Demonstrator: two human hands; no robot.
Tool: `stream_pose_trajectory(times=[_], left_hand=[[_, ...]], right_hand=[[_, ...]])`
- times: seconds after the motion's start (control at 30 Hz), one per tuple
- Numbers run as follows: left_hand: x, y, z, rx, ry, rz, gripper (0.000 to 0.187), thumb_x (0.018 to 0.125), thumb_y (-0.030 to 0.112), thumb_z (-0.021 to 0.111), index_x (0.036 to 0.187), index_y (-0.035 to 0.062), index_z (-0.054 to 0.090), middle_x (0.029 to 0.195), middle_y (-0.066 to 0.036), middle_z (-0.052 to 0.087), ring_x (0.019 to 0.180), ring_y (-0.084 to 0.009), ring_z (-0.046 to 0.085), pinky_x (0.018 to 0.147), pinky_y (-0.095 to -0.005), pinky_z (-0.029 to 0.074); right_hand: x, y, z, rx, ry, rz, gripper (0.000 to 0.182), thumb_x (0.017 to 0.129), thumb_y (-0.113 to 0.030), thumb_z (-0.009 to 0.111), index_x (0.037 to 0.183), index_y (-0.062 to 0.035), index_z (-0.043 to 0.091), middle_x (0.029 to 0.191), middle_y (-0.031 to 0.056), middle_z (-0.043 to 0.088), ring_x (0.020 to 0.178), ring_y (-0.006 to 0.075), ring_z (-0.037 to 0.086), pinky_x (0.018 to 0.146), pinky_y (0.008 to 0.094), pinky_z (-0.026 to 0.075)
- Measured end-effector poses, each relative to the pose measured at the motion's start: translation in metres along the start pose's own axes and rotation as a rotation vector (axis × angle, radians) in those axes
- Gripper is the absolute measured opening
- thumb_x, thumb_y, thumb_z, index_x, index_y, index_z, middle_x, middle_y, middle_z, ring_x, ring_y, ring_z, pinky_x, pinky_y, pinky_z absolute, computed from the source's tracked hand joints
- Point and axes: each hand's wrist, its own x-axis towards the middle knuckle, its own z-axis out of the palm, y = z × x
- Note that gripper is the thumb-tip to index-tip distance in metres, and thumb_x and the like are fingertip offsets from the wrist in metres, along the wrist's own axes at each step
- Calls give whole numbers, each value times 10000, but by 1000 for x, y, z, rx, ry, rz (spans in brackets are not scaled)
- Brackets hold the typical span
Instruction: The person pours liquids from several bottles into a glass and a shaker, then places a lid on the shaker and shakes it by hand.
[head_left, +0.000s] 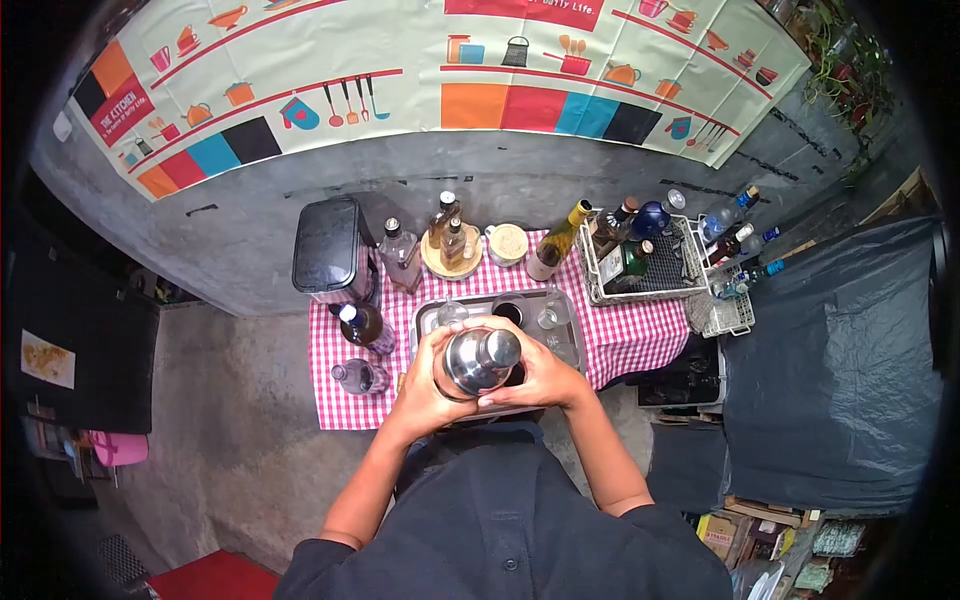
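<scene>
A shiny steel cocktail shaker (478, 360) with its cap on is held up in front of my chest, above a metal tray (425, 318). My left hand (425, 385) wraps the shaker's left side and bottom. My right hand (540, 375) grips its right side, fingers curled over the body. The tray sits on a red-and-white checked cloth (630, 335) and holds a few glasses (553, 316) and a dark cup (508, 312).
Bottles stand on the cloth: two at the left (362, 325), (358, 377), several at the back by a wooden coaster (450, 262) and a jar (508, 243). A white wire basket (690, 285) of bottles sits right. A black bin (328, 245) stands back left.
</scene>
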Motion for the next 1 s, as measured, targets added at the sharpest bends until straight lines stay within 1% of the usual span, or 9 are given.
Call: stream_pose_trajectory(times=[0.13, 0.27, 0.33, 0.43, 0.53, 0.57, 0.7, 0.87, 1.0], left_hand=[[-1, 0, 1, 90, 16, 94, 1040, 588, 87, 898, 1423, 39, 280, 1345, -149, 506, 1278, -243, 492, 1094, -381, 375], [-1, 0, -3, 19, -74, -22, 1078, 559, 116, 887, 1437, 51, 264, 1410, -166, 429, 1340, -267, 426, 1119, -397, 343], [2, 2, 0, -174, -103, -54, 1105, 546, 118, 866, 1458, 53, 246, 1428, -157, 394, 1361, -259, 393, 1134, -389, 311], [5, 2, -6, 14, -162, 18, 1127, 545, 100, 842, 1477, 34, 212, 1430, -160, 390, 1369, -259, 375, 1132, -376, 308], [5, 8, -3, -46, -170, -65, 1128, 548, 105, 845, 1476, 17, 210, 1417, -149, 402, 1374, -251, 365, 1130, -367, 308], [8, 3, -3, 82, -152, 88, 1123, 597, 151, 859, 1493, 41, 191, 1371, -231, 501, 1328, -347, 468, 1096, -408, 377], [6, 8, -1, 137, -97, 3, 1113, 590, 136, 855, 1489, 29, 208, 1359, -267, 504, 1299, -383, 495, 1075, -420, 400], [13, 19, 2, 172, -17, 62, 1104, 581, 145, 864, 1468, 6, 222, 1310, -236, 551, 1266, -362, 526, 1051, -417, 421], [16, 17, 7, 230, 71, 65, 1154, 570, 141, 878, 1484, 25, 183, 1326, -183, 549, 1254, -290, 536, 1062, -384, 406]], right_hand=[[-1, 3, 0, -21, 7, 17, 932, 675, -235, 894, 1434, -45, 388, 1423, 133, 463, 1344, 258, 439, 1133, 401, 337], [-1, -15, -6, -102, -23, 23, 955, 666, -305, 896, 1431, -48, 386, 1425, 136, 460, 1349, 269, 437, 1131, 402, 340], [2, -19, -9, -124, 36, -80, 965, 619, -235, 922, 1408, -31, 404, 1415, 138, 471, 1325, 268, 461, 1097, 407, 374], [2, -21, -8, -185, 40, -71, 889, 596, -202, 931, 1335, -18, 473, 1320, 144, 558, 1254, 262, 533, 1071, 399, 408], [2, -17, -14, -100, 46, 10, 819, 584, -161, 931, 1286, -4, 539, 1265, 127, 608, 1208, 248, 569, 1055, 386, 429], [3, -17, -15, -94, 29, 8, 818, 586, -158, 928, 1288, -2, 540, 1265, 123, 609, 1212, 248, 567, 1059, 386, 425], [7, -22, -17, -76, 4, 20, 824, 599, -149, 914, 1310, 0, 526, 1291, 122, 593, 1247, 248, 537, 1085, 392, 397], [7, -8, -2, -85, 65, -86, 829, 641, -128, 884, 1348, -14, 467, 1353, 139, 528, 1296, 258, 482, 1107, 412, 362], [7, 2, 7, -73, 184, -162, 771, 690, -112, 854, 1348, -48, 459, 1360, 129, 508, 1288, 260, 483, 1089, 394, 377]])
